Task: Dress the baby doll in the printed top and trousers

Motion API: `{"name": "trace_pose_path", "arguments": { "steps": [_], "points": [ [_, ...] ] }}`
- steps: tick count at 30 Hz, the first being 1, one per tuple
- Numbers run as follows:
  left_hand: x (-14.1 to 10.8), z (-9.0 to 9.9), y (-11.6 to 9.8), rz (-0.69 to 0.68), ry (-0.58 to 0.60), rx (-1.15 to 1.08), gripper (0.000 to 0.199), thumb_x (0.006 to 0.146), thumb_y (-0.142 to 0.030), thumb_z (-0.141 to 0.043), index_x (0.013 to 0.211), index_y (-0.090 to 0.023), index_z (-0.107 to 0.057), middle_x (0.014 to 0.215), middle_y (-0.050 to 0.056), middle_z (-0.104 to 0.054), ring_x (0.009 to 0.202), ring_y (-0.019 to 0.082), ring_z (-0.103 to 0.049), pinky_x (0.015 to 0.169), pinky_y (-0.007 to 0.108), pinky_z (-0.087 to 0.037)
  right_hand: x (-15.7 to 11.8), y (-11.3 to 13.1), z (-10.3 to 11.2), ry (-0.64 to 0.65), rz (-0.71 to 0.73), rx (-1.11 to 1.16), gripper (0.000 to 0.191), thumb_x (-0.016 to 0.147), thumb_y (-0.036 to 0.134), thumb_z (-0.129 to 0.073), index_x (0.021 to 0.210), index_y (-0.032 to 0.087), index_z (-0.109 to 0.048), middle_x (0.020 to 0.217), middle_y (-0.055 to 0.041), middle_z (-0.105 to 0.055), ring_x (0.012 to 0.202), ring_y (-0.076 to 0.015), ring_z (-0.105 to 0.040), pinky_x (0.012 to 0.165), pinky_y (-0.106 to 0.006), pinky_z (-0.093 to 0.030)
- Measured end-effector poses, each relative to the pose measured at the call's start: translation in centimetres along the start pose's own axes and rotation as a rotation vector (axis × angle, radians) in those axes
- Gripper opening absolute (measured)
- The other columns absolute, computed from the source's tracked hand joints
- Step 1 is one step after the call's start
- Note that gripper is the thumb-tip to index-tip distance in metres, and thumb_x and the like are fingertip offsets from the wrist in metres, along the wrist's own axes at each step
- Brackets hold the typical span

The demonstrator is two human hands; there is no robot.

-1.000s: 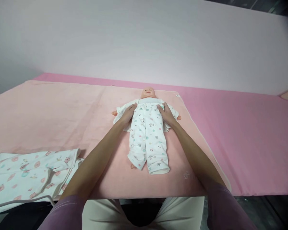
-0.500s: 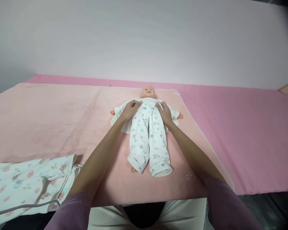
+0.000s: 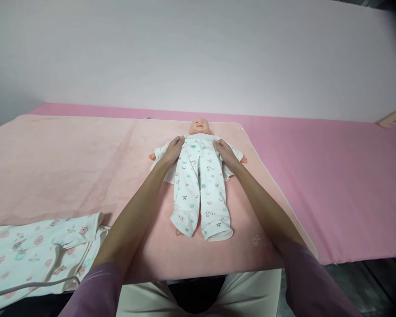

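A baby doll lies on its back on the peach mat, head away from me. White printed trousers cover its legs and reach up to its chest. Beneath them a white top spreads out at both sides. My left hand pinches the trousers' waistband at its left edge. At the right edge my right hand grips the same waistband. One small foot shows below the left trouser leg; the other is hidden.
Folded white printed cloth lies at the front left, with a grey cable across it. A pink surface extends right of the mat. A pale object stands at the far right edge.
The waistband is stretched wider between my hands, and the trousers' upper part looks broader. My left hand has moved outward to the left. The view has shifted slightly.
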State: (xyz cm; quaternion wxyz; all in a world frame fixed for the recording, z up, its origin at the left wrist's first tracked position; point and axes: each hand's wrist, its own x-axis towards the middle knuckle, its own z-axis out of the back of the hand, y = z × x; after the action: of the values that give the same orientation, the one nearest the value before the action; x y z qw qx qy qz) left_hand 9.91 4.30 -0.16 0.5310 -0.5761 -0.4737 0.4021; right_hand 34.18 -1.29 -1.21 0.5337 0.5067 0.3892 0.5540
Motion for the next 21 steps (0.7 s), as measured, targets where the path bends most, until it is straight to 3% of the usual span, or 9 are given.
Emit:
{"name": "trace_pose_path", "arguments": {
  "steps": [5,8,13,18,21],
  "points": [
    [-0.9,-0.1,-2.6,-0.118,0.207,0.220,0.035,0.093,-0.053,-0.075,0.087,-0.020,-0.068,0.086,0.002,-0.061,0.079,0.016,-0.052,0.072,0.028,-0.039,-0.2,3.1,0.9,0.068,0.216,-0.378,0.044,0.097,0.066,-0.065,0.084,0.025,-0.054,0.079,0.0014,-0.056,0.076,-0.0181,-0.046,0.073,-0.033,-0.038],
    [-0.4,-0.7,-2.6,-0.171,0.180,0.265,0.033,0.094,-0.053,-0.075,0.094,-0.020,-0.070,0.086,0.001,-0.060,0.078,0.016,-0.051,0.072,0.029,-0.038,0.1,3.5,0.2,0.062,0.281,-0.365,0.041,0.098,0.065,-0.063,0.090,0.026,-0.054,0.086,0.0005,-0.058,0.079,-0.0188,-0.048,0.076,-0.033,-0.039],
    [0.1,-1.0,-1.0,-0.186,-0.008,0.292,0.043,0.097,-0.059,-0.068,0.080,-0.021,-0.057,0.072,-0.001,-0.047,0.071,0.016,-0.043,0.071,0.030,-0.036,0.7,0.9,-0.9,-0.195,0.131,-0.227,0.049,0.097,0.072,-0.059,0.085,0.026,-0.046,0.081,0.0024,-0.049,0.078,-0.0183,-0.046,0.078,-0.031,-0.039],
    [-1.5,0.1,-0.4,-0.158,0.031,0.324,0.046,0.099,-0.057,-0.066,0.074,-0.022,-0.049,0.074,-0.001,-0.047,0.076,0.017,-0.045,0.076,0.031,-0.038,-0.6,-0.7,-0.7,-0.147,0.054,-0.261,0.059,0.099,0.078,-0.052,0.075,0.025,-0.038,0.074,0.0026,-0.042,0.076,-0.0188,-0.041,0.076,-0.033,-0.036],
    [-2.1,0.4,-0.2,-0.117,0.034,0.229,0.039,0.095,-0.052,-0.069,0.076,-0.022,-0.054,0.082,0.000,-0.056,0.087,0.019,-0.053,0.087,0.031,-0.044,-1.2,-1.2,-1.0,-0.135,-0.003,-0.116,0.058,0.096,0.078,-0.056,0.077,0.026,-0.038,0.076,0.0022,-0.043,0.078,-0.0194,-0.041,0.079,-0.034,-0.037]
  ]
}}
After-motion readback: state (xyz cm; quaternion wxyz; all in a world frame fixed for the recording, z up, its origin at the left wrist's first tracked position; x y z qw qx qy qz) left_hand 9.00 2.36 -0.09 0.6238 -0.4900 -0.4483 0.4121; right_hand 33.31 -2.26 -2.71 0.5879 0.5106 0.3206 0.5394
